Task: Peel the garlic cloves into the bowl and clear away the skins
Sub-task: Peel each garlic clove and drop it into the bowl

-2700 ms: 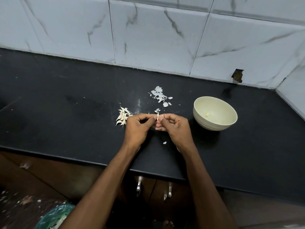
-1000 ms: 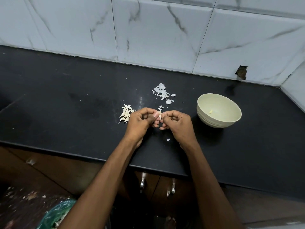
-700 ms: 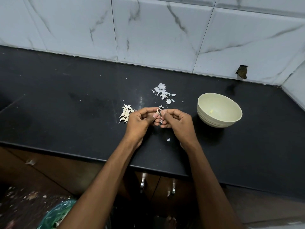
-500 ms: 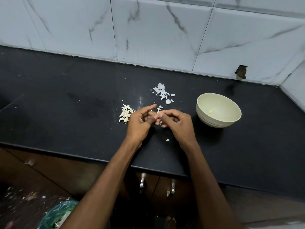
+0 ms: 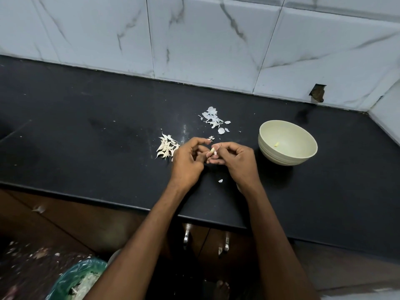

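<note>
A small garlic clove (image 5: 212,151) is pinched between the fingertips of my right hand (image 5: 234,162) over the black counter (image 5: 86,137). My left hand (image 5: 187,162) sits close beside it with fingers loosely curled, its fingertips next to the clove. A heap of unpeeled cloves (image 5: 166,147) lies just left of my left hand. Loose white skins (image 5: 213,120) are scattered behind my hands, and one flake (image 5: 220,181) lies near my right wrist. The pale green bowl (image 5: 287,156) stands to the right with one peeled clove (image 5: 276,144) inside.
White marble-look wall tiles (image 5: 194,40) rise behind the counter, with a broken hole (image 5: 317,93) at the right. Below the counter edge are cabinet doors with metal handles (image 5: 187,237). A bin with a green bag (image 5: 75,280) stands on the floor at lower left.
My left hand has loosened its pinch and its fingers have drawn slightly back, leaving the clove in my right fingertips. Bowl and piles have not moved.
</note>
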The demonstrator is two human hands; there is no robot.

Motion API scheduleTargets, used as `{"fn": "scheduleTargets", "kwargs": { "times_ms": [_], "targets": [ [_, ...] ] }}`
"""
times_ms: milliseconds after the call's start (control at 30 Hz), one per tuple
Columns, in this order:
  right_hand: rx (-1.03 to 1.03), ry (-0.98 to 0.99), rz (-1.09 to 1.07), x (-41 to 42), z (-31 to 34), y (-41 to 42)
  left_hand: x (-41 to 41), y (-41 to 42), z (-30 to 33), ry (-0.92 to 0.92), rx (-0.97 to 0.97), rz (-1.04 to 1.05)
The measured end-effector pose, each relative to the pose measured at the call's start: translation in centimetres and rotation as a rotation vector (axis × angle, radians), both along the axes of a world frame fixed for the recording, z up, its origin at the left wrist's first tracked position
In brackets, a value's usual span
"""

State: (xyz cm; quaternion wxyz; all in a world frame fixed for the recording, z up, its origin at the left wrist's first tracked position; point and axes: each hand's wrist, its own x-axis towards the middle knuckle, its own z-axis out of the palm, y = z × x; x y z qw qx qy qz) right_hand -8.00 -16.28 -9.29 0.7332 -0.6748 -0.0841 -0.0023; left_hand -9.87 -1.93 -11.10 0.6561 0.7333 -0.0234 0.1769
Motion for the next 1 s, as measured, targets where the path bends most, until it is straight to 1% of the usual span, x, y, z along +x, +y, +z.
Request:
{"fn": "scheduleTargets", "kwargs": {
  "times_ms": [200, 333, 633, 733, 900, 1000],
  "targets": [
    [0.087, 0.09, 0.074, -0.3, 0.4, -0.3, -0.4, 0.0, 0.2, -0.039, 0.09, 0.051],
    [0.104, 0.135, 0.071, -0.4, 0.4, -0.6, -0.7, 0.1, 0.3, -0.091, 0.191, 0.104],
    [-0.047, 0.104, 0.017, 0.3, -0.7, -0.4, -1.3, -0.1, 1.1, -0.201, 0.373, 0.116],
    [-0.06, 0.107, 0.03, 0.4, -0.8, -0.5, -1.3, -0.4, 1.1, -0.218, 0.424, 0.123],
    [0.024, 0.143, 0.11, 0.2, -0.2, -0.7, -1.1, -0.3, 0.8, -0.219, 0.393, 0.107],
    [0.056, 0.161, 0.134, 0.3, -0.1, -0.8, -0.7, 0.0, 0.5, -0.146, 0.25, 0.084]
  ]
}}
